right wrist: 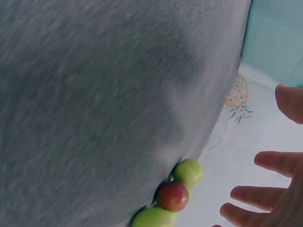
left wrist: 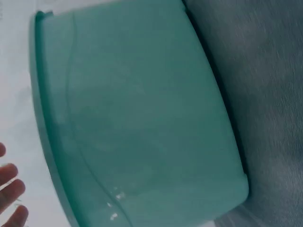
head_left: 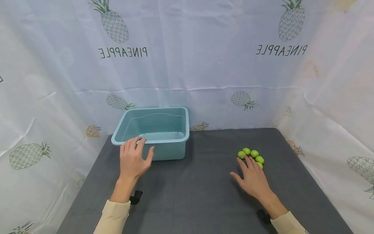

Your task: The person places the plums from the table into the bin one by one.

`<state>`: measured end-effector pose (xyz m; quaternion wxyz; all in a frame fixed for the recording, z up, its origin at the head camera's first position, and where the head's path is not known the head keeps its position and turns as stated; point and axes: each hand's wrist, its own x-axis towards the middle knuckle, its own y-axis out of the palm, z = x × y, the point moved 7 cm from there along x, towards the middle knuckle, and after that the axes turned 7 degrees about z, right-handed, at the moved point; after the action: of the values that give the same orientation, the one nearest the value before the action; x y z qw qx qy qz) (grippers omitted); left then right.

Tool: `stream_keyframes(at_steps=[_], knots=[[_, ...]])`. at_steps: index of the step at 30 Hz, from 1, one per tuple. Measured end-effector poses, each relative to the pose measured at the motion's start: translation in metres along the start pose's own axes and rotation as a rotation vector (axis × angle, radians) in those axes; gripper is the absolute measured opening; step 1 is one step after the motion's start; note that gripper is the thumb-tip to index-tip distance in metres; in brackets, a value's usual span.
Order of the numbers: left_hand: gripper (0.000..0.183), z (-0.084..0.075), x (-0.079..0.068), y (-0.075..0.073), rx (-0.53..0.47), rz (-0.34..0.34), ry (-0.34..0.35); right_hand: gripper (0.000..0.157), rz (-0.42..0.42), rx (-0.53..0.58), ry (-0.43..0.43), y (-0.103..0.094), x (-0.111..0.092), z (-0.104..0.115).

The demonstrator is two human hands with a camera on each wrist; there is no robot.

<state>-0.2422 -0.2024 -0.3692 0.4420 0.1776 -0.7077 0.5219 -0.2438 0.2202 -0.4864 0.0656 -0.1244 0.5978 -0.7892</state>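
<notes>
A light teal plastic basin [head_left: 172,151] stands at the back left of the table. My left hand [head_left: 132,162] is raised in front of it, its fingertips overlapping the front rim in the head view and its fingers loosely bent around nothing. Several small round green fruits [head_left: 254,153] lie in a curved cluster on the right. Among them the right wrist view shows one red fruit [right wrist: 172,196], which my hand hides in the head view. My right hand [head_left: 253,180] hovers over the near side of the cluster with fingers spread, holding nothing.
A dark grey cloth [head_left: 187,198] covers the table. White curtains [head_left: 198,71] printed with pineapples hang behind it and along both sides. The basin's back stands close to the rear curtain. A black wrist mount [head_left: 135,197] sticks out beside my left wrist.
</notes>
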Motion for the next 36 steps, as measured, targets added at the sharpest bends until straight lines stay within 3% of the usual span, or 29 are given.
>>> stream_keyframes(at_steps=[7,12,19,24,31,36], knots=[[0.06,0.028,-0.004,0.01,-0.008,0.138,-0.052,0.072,-0.011,0.001,0.01,-0.004,-0.003,-0.017],[0.053,0.045,-0.006,0.015,-0.043,0.209,-0.115,0.071,-0.022,0.018,0.007,-0.007,-0.003,-0.026],[0.05,0.056,-0.008,0.02,-0.082,0.286,-0.196,0.07,-0.021,0.042,0.045,-0.008,-0.006,-0.044],[0.048,0.058,-0.009,0.024,-0.106,0.286,-0.211,0.067,-0.022,0.073,0.071,-0.007,-0.006,-0.058],[0.043,0.058,-0.009,0.025,-0.141,0.243,-0.216,0.07,0.028,0.207,0.135,-0.002,-0.005,-0.076],[0.04,0.058,-0.008,0.026,-0.153,0.234,-0.223,0.062,0.004,0.31,0.159,0.001,-0.003,-0.088]])
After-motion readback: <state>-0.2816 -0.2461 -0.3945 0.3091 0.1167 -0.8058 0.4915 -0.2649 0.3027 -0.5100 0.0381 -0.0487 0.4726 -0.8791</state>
